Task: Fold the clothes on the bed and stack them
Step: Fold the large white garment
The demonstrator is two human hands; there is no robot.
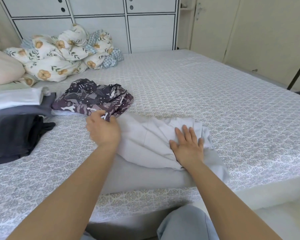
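Right hand [187,146] presses grey garment [145,141]; left hand [102,130] pinches patterned garment [93,97].

Pale grey garment [151,141], purple camouflage-print garment [93,98], grey-patterned bedsheet [215,94], floral cream quilt [59,52]

open bedsheet [206,87] right and beyond, folded stack [16,118] and patterned garment [93,99] crowding left

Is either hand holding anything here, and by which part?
The left hand pinches the near edge of the patterned purple garment. The right hand holds nothing; it lies flat on the pale grey garment.
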